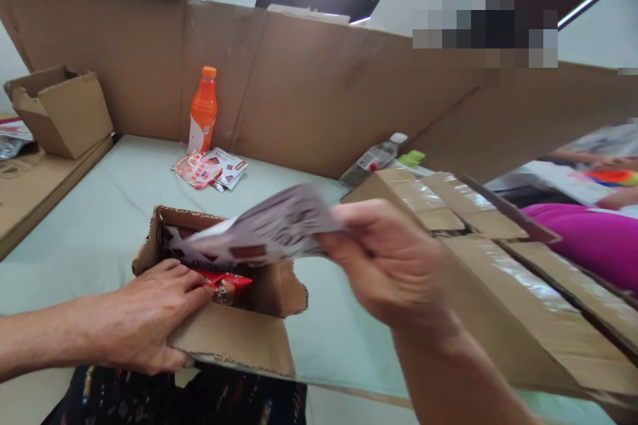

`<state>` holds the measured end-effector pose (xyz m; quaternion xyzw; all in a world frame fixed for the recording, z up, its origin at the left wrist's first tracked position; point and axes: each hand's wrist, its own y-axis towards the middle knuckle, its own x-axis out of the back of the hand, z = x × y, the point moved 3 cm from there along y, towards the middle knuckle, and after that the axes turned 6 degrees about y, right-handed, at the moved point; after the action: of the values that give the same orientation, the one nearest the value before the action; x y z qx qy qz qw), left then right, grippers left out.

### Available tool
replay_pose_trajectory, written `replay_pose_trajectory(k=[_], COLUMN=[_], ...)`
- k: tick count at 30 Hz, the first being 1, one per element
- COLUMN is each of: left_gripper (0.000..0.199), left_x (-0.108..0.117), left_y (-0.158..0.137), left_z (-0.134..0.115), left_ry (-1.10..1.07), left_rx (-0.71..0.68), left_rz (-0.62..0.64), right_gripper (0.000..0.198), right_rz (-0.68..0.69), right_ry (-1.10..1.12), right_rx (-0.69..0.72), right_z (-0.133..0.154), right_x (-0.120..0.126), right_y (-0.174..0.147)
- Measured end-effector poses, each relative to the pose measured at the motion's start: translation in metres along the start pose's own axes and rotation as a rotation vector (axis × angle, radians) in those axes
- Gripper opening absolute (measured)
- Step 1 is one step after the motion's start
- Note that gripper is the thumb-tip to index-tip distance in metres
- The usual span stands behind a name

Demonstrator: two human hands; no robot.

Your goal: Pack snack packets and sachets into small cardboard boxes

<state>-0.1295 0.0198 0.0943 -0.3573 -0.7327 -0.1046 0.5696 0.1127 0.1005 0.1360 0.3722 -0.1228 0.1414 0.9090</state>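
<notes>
Pinched between the thumb and fingers of my right hand (383, 252) is a flat printed snack packet (279, 226), slightly blurred. It is tilted over the opening of a small cardboard box (234, 335). My left hand (154, 315) grips the near left wall of this box, thumb outside and fingers over the edge. The fingertips are beside a red packet (232, 284) inside. Another white and brown packet (174, 239) shows at the box's far left, partly hidden by the held one.
An orange drink bottle (203, 109) stands at the back beside several flat packets (212, 169). A clear bottle (373, 163) leans near a large cardboard box (503, 305) on the right. Cardboard panels (309, 86) wall the table. A small box (74, 113) sits left; another person's purple-clad leg (583, 239) is at right.
</notes>
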Motion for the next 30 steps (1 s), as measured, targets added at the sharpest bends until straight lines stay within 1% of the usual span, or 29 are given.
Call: replay_pose_trajectory(k=[2,3,5,7,10,11,13,15,18,19,21,23,25,26,27,28,30], left_gripper=[0.087,0.086,0.082,0.084,0.099,0.101,0.094,0.081,0.068,0.069,0.075,0.080,0.081,0.081,0.081,0.080,0.078], left_x=[-0.005,-0.008,-0.014,-0.019,-0.021,-0.021,-0.021,-0.020,-0.019,-0.020,-0.020,-0.021,-0.022,-0.022,-0.022,-0.023,-0.022], left_y=[-0.004,-0.005,-0.008,-0.009,-0.006,-0.005,-0.003,-0.002,-0.002,-0.003,-0.003,-0.002,-0.001,0.000,0.000,0.001,0.000], left_z=[-0.001,-0.001,0.000,0.001,0.003,0.004,0.005,0.005,0.004,0.003,0.003,0.003,0.003,0.004,0.004,0.005,0.005], left_ry=[-0.016,-0.022,-0.024,-0.018,-0.003,0.002,-0.002,-0.013,-0.025,-0.021,-0.005,0.021,0.050,0.059,0.065,0.065,0.055], left_rx=[0.034,0.059,0.098,0.090,0.042,0.039,0.056,0.074,0.063,0.056,0.034,0.011,0.008,0.015,0.023,0.027,0.008], left_rz=[0.014,0.031,0.062,0.043,-0.014,-0.016,0.002,0.015,-0.001,-0.014,-0.039,-0.057,-0.054,-0.047,-0.040,-0.037,-0.058], right_gripper=[0.014,0.014,0.013,0.011,0.010,0.010,0.011,0.015,0.022,0.023,0.024,0.025,0.027,0.029,0.030,0.030,0.025], right_rz=[0.239,0.319,0.402,0.418,0.391,0.393,0.439,0.523,0.605,0.611,0.581,0.508,0.429,0.410,0.421,0.462,0.620], right_ry=[-0.061,-0.083,-0.113,-0.143,-0.197,-0.211,-0.237,-0.291,-0.393,-0.409,-0.407,-0.385,-0.365,-0.368,-0.388,-0.423,-0.528], right_rx=[-0.042,-0.080,-0.141,-0.165,-0.158,-0.157,-0.163,-0.174,-0.156,-0.135,-0.067,0.044,0.166,0.207,0.211,0.176,0.010], right_z=[-0.005,-0.008,-0.015,-0.018,-0.019,-0.020,-0.023,-0.025,-0.022,-0.019,-0.013,-0.008,-0.007,-0.008,-0.009,-0.012,-0.017], right_x=[-0.025,-0.035,-0.047,-0.049,-0.043,-0.041,-0.043,-0.050,-0.062,-0.064,-0.066,-0.067,-0.069,-0.071,-0.073,-0.076,-0.081], right_y=[0.004,0.006,0.011,0.016,0.017,0.016,0.013,0.011,0.010,0.010,0.010,0.009,0.005,0.003,0.002,0.001,0.003])
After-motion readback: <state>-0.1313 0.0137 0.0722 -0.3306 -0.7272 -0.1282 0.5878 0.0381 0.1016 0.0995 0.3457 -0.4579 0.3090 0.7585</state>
